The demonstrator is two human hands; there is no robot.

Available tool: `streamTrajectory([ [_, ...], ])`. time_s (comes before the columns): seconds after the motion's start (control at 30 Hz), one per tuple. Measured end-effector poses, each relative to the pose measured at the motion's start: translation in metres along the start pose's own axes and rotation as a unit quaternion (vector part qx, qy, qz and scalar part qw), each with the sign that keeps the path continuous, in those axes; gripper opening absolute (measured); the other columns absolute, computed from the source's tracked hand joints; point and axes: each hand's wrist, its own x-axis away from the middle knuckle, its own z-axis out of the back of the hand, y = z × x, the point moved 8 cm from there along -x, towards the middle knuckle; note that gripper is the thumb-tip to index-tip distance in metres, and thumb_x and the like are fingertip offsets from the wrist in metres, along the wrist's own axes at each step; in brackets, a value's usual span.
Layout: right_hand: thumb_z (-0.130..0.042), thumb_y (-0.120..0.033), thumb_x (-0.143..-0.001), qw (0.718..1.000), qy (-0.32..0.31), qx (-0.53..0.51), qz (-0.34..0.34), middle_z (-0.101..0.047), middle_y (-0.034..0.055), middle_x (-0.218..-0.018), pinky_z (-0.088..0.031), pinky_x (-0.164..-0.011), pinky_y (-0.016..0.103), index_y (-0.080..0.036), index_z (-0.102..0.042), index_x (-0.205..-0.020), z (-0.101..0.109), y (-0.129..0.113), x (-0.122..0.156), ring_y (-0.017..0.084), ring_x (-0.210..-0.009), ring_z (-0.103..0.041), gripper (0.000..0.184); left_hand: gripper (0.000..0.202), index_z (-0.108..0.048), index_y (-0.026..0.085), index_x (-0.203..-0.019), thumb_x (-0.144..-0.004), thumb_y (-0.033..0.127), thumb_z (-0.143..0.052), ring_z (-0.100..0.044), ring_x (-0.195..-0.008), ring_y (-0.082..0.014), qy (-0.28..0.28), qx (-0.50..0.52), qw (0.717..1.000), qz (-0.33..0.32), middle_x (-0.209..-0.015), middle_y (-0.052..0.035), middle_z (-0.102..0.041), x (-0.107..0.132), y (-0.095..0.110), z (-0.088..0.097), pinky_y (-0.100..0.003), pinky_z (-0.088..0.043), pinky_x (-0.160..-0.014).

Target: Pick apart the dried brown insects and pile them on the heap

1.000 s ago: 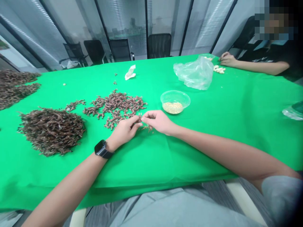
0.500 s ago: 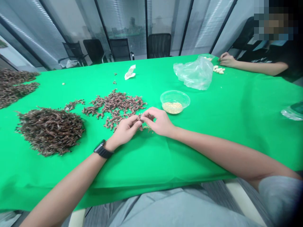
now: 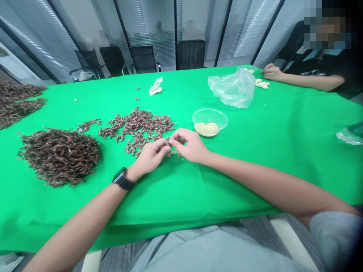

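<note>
My left hand [image 3: 153, 155], with a dark watch on its wrist, pinches a small brown, knobbly dried piece [image 3: 167, 142] between thumb and fingers. The fingertips of my right hand [image 3: 191, 146] are closed at the same piece; whether they hold a bit of it is hidden. Beneath the hands lie small yellowish scraps [image 3: 177, 153] on the green cloth. A loose spread of similar brown pieces [image 3: 144, 122] reaches up to my left fingers. Just beyond my right hand stands a clear plastic bowl [image 3: 210, 115] with pale yellow grains [image 3: 207, 129] at its bottom.
A large heap of dark brown dried pieces [image 3: 61, 156] sits at left, with more heaps [image 3: 17, 104] farther off. Crumpled white paper [image 3: 155, 87] and a clear plastic bag [image 3: 234, 88] lie beyond. Across the table, a person's hands [image 3: 272, 71] are near some pale pieces [image 3: 262, 84].
Both hands stay in nearly the same place over the cloth, with only a slight shift of the fingers at the brown piece.
</note>
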Motion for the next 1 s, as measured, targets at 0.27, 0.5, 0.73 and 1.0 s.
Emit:
streamTrajectory([
  [0.27, -0.057, -0.025, -0.096, 0.999, -0.010, 0.034, 0.037, -0.063, 0.0032, -0.078, -0.045, -0.068, 0.029, -0.019, -0.063, -0.081, 0.000, -0.010, 0.001, 0.016, -0.075, -0.056, 0.017, 0.036, -0.060, 0.017, -0.088, -0.101, 0.049, -0.050, -0.054, -0.063, -0.0126, 0.004, -0.014, 1.000, -0.010, -0.076, -0.0007, -0.069, 0.000, 0.003, 0.000, -0.025, -0.039, -0.062],
  [0.5, -0.059, -0.028, -0.094, 0.999, -0.018, -0.030, -0.038, -0.067, 0.0026, -0.079, -0.045, -0.067, 0.028, -0.018, -0.066, -0.081, -0.003, 0.004, 0.001, 0.015, -0.073, -0.058, 0.018, 0.033, -0.059, 0.017, -0.090, -0.102, 0.046, -0.048, -0.058, -0.069, -0.0145, 0.001, -0.056, 0.998, -0.019, -0.080, -0.0017, -0.069, 0.000, 0.000, 0.000, -0.025, -0.041, -0.066],
  [0.73, -0.077, -0.041, -0.077, 0.918, -0.074, -0.266, -0.283, -0.056, -0.0031, -0.064, -0.038, -0.049, 0.024, -0.017, -0.064, -0.074, -0.025, 0.037, 0.010, 0.009, -0.052, -0.047, 0.028, 0.019, -0.056, 0.020, -0.094, -0.103, 0.034, -0.047, -0.053, -0.064, -0.0134, 0.004, -0.177, 0.983, -0.041, -0.078, -0.0001, -0.062, 0.002, 0.002, 0.003, -0.025, -0.035, -0.063],
  [1.0, -0.081, -0.049, -0.072, 0.909, -0.092, -0.304, -0.269, -0.056, -0.0040, -0.064, -0.038, -0.049, 0.023, -0.017, -0.064, -0.077, -0.026, 0.038, 0.008, 0.009, -0.053, -0.046, 0.036, 0.030, -0.057, 0.019, -0.088, -0.103, 0.042, -0.047, -0.055, -0.065, -0.0140, 0.023, -0.130, 0.991, -0.030, -0.074, -0.0004, -0.063, 0.003, 0.002, 0.005, -0.025, -0.037, -0.064],
])
